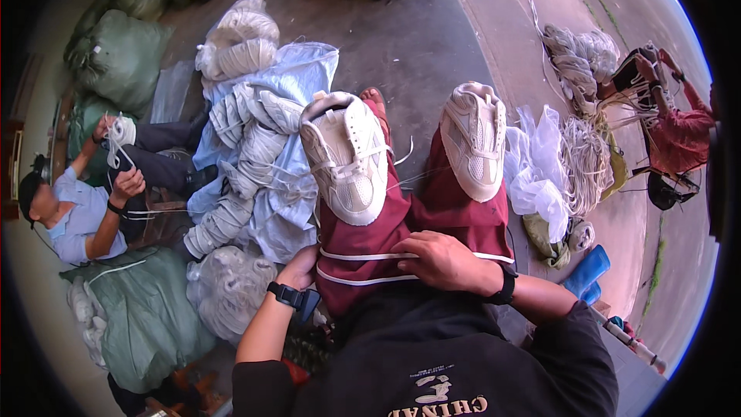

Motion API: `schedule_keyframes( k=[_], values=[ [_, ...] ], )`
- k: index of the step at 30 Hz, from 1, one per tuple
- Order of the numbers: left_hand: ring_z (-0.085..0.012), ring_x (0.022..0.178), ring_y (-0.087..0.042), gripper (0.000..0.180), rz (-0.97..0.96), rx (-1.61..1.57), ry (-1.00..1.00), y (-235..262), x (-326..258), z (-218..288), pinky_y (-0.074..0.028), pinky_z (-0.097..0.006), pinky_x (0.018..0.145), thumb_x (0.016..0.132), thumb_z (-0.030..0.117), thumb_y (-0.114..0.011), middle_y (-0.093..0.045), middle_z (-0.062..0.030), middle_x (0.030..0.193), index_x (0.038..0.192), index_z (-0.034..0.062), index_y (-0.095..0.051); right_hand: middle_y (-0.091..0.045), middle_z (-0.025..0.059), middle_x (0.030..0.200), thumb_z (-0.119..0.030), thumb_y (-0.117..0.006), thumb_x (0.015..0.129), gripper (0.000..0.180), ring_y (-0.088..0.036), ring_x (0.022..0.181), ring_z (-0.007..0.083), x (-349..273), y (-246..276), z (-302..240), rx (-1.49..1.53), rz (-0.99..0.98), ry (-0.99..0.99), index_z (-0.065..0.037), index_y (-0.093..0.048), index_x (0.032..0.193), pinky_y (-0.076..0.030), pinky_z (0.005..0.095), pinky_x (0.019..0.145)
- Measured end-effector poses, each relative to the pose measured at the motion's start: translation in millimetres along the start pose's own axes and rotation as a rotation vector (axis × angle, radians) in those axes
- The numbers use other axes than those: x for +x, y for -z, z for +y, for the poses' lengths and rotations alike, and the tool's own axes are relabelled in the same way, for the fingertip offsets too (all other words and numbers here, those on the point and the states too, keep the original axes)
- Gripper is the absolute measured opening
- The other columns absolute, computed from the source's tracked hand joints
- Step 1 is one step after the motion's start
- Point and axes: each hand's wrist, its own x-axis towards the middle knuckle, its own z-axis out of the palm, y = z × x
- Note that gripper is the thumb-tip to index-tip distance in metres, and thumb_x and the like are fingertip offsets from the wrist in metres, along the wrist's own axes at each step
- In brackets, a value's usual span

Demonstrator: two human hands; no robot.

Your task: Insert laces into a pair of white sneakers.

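Two beige-and-white sneakers rest on my maroon-trousered knees. In the left sneaker [349, 158], a white lace is threaded through some eyelets, with a loose end sticking out to the right. No lace shows in the right sneaker [473, 143]. White shoelace [363, 257] lies in two lines across my thighs. My right hand [444, 262] is closed, its thumb and fingers pinching the upper line of lace above the right part of my lap. My left hand [301, 269] is beside my left thigh, where the lace lines reach it; its fingertips are hidden.
Bundles of white laces [255, 147] lie on a pale blue sheet [305, 69] at left. There, a person [85, 208] handles a white sneaker or lace. Green sacks [120, 58] stand behind. At right are clear plastic [536, 158], lace hanks [584, 158], and another person [679, 131].
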Motion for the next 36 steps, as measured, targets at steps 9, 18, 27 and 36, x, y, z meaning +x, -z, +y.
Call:
schedule_keyframes(
  k=[9,18,27,36],
  values=[
    [-0.0196,0.096,-0.062,0.025,0.088,-0.174,-0.642,9,-42,10,-0.048,-0.033,0.087,0.097,0.01,-0.054,-0.065,-0.0096,0.103,0.121,0.0025,-0.055,-0.065,0.017,0.106,-0.025,-0.065,0.092,0.031,-0.064,0.1,0.0362,5,-22,-10,0.137,-0.285,-0.074,0.0,-0.058,0.109,-0.051,0.0442,0.086],
    [-0.024,0.1,-0.066,0.031,-0.122,-0.061,-0.878,-48,-111,38,-0.05,-0.036,0.093,0.1,0.013,-0.053,-0.067,-0.0171,0.112,0.128,0.0009,-0.051,-0.064,0.0159,0.093,-0.027,-0.062,0.094,0.029,-0.064,0.094,0.0357,-2,-15,-10,0.022,-0.276,0.003,-0.001,-0.067,0.104,-0.051,0.0451,0.083],
    [-0.0212,0.106,-0.066,0.024,-0.133,0.383,-1.048,-136,-125,27,-0.05,-0.033,0.094,0.102,0.009,-0.048,-0.069,-0.0153,0.114,0.117,-0.003,-0.062,-0.067,0.0038,0.103,-0.032,-0.054,0.104,0.043,-0.057,0.094,0.0058,12,7,-31,0.774,-0.201,-0.255,0.0,-0.056,0.133,-0.049,0.0273,0.082],
    [-0.0275,0.128,-0.053,0.023,0.045,0.842,-1.347,-176,-109,22,-0.044,-0.036,0.103,0.098,0.006,-0.051,-0.064,-0.0191,0.128,0.115,0.0027,-0.066,-0.066,0.0015,0.114,-0.018,-0.059,0.101,0.031,-0.058,0.102,0.0062,0,2,-9,1.25,-0.064,-0.174,-0.002,-0.06,0.128,-0.049,0.0246,0.09]
  ],
)
